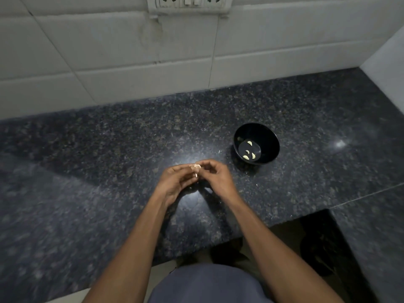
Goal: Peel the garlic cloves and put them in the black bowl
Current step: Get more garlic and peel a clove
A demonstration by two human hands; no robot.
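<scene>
Both hands meet above the middle of the dark granite counter (109, 154). My left hand (175, 181) and my right hand (216, 174) pinch a small garlic clove (195, 169) between their fingertips; pale papery skin shows on it. The black bowl (265, 136) stands on the counter to the right of my hands and a little farther back. Several peeled pale cloves (249, 150) lie on its bottom.
A white tiled wall runs behind the counter, with a socket panel (188, 4) at the top. A second wall closes the right side. The counter's front edge steps back at the lower right, above a dark recess (317, 248).
</scene>
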